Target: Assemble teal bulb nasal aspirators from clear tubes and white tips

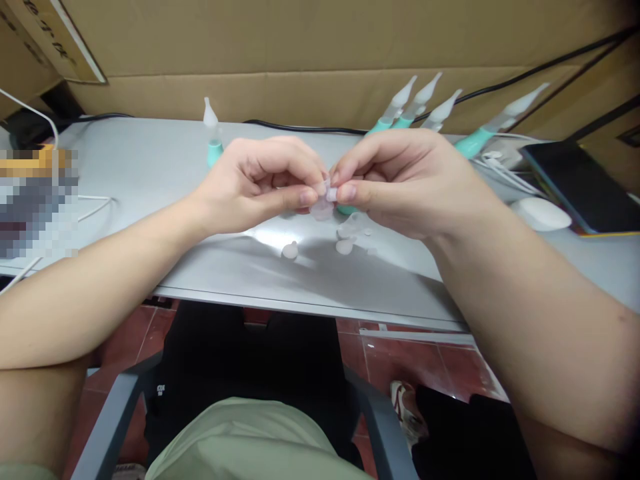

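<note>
Above the middle of the desk, my left hand (273, 180) pinches a small translucent plastic piece (321, 208) between thumb and fingers. From the other side my right hand (400, 180) pinches a short whitish end of it; whether this end is a separate part I cannot tell. Below the hands lie small loose translucent parts: a round one (290, 250), another round one (345, 245) and a wider one (353, 225). A bit of something teal shows under my right fingers, mostly hidden. Behind my left hand stands a teal squeeze bulb with a white pointed nozzle (211, 113).
Several more teal bulbs with nozzles (470, 143) stand at the back right. A white computer mouse (541, 213), a dark flat panel (585, 187) and white cables (515, 177) lie on the right. Black cable (300, 127) runs along the cardboard wall (250, 40). A pixelated area covers the left.
</note>
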The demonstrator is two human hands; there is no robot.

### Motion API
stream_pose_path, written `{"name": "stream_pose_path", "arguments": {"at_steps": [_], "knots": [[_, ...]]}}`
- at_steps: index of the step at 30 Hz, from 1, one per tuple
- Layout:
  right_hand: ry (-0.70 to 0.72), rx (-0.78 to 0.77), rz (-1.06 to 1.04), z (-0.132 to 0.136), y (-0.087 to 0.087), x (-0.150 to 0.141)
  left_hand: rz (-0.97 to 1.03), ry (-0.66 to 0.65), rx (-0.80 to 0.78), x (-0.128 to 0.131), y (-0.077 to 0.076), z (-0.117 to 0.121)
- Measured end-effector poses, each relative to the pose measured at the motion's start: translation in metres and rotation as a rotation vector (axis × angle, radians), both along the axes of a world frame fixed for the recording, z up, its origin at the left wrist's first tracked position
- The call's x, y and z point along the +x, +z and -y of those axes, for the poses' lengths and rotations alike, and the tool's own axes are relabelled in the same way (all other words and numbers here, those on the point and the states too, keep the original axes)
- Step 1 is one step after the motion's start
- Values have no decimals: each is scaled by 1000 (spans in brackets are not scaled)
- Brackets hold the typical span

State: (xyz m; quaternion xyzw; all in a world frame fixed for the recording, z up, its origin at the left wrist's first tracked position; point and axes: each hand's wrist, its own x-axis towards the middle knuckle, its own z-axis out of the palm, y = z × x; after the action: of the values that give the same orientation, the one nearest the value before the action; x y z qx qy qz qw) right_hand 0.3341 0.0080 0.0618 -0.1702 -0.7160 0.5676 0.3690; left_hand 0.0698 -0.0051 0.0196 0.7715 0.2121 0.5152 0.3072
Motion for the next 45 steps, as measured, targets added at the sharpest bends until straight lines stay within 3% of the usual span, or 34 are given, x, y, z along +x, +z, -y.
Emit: {"name": "stream_pose_path", "arguments": {"at_steps": [6,18,24,28,36,40,45], "knots": [[32,-62,0,-2,0,4,-11,-80,66,-3,13,11],[24,-10,17,-9,-4,4,-135,40,-67,-4,20,23],[-84,131,-46,-4,-2,-2,-178,261,-6,4,31,20],[-151,312,-40,0,-9,-6,-159,322,8,8,25,17],[-333,471,-29,-8,-14,0,-290,448,174,-7,5,0],[-334,444,-1,-11,-12,4,-453,456,161,-13,-2,-9],[-328,361,6,-13,-13,3,-559,370,-27,-7,-4,-8]]}}
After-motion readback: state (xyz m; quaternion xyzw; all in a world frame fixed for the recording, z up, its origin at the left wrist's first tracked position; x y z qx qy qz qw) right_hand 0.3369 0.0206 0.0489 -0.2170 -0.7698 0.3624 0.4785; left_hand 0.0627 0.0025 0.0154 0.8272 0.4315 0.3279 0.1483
